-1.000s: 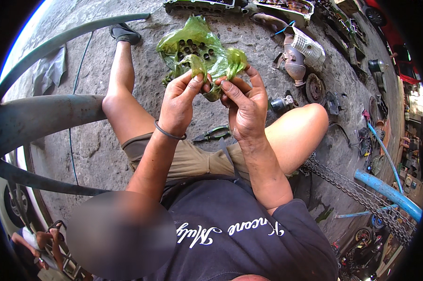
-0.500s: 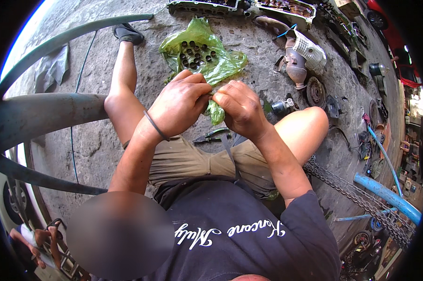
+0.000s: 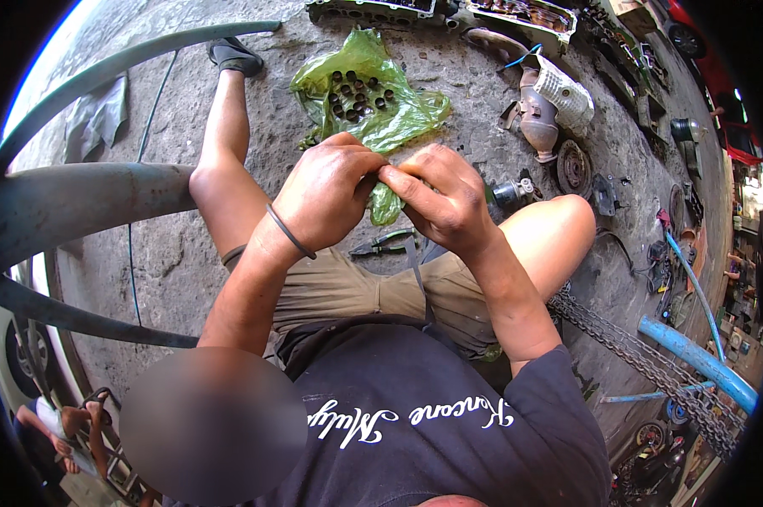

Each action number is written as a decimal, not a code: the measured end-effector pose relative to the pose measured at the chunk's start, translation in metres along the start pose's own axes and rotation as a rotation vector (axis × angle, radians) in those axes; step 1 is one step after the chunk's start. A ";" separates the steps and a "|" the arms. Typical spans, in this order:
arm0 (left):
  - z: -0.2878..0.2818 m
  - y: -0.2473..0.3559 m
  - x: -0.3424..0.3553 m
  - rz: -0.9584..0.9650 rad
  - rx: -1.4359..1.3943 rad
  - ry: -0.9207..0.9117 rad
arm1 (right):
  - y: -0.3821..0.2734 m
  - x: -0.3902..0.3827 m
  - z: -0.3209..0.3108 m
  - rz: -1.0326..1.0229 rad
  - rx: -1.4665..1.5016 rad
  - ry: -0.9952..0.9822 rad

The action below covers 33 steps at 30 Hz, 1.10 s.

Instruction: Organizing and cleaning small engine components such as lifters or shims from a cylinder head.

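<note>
A crumpled, glossy, translucent green plastic wad, its top hidden by fingers, hangs pinched between the left hand and the right hand, beside the near edge of a spread, translucent green plastic bag.

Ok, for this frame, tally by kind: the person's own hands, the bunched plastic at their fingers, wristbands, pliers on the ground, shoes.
Hands: 2 (left hand, right hand)
Bunched plastic, green: 1
Wristband, dark, left wrist: 1
Pliers: 1 pair
Shoe, dark: 1 in view
Total: 6
</note>
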State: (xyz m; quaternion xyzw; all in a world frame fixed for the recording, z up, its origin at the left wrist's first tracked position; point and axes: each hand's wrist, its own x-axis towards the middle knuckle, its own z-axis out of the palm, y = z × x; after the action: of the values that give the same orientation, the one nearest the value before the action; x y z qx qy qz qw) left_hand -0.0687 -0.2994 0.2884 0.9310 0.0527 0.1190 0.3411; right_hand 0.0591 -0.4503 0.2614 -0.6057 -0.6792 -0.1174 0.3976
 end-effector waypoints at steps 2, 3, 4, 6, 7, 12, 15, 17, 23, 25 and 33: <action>-0.005 0.001 0.000 -0.049 0.006 -0.045 | -0.006 -0.002 0.005 0.196 0.164 0.079; -0.005 0.005 0.002 -0.043 0.005 -0.043 | -0.010 0.001 0.008 0.357 0.221 0.194; -0.004 0.010 0.004 -0.061 -0.014 -0.001 | -0.014 0.002 0.010 0.355 0.215 0.196; 0.000 0.014 0.006 -0.082 -0.033 0.038 | -0.017 0.003 0.013 0.905 0.561 0.385; 0.003 0.014 0.007 -0.082 0.012 0.108 | -0.014 0.002 0.015 0.907 0.564 0.387; 0.010 0.022 0.011 -0.026 0.054 0.218 | -0.010 0.013 0.002 0.893 0.444 0.281; 0.029 0.018 0.014 -0.026 0.072 0.266 | -0.004 0.000 0.003 0.922 0.545 0.287; 0.030 0.017 0.006 -0.079 0.070 0.249 | -0.002 -0.010 0.013 0.844 0.464 0.224; 0.022 0.012 -0.008 -0.080 0.068 0.243 | -0.001 -0.011 0.006 0.694 0.548 -0.039; 0.023 0.008 -0.004 -0.066 0.033 0.219 | 0.003 -0.013 0.002 0.709 0.555 -0.072; 0.022 0.000 0.002 -0.044 -0.046 0.148 | 0.021 -0.012 0.007 0.796 0.676 -0.247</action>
State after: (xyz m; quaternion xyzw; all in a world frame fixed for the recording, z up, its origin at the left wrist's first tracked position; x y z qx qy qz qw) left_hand -0.0612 -0.3124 0.2723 0.9101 0.0957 0.1813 0.3600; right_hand 0.0746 -0.4498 0.2415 -0.6639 -0.4385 0.3400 0.5013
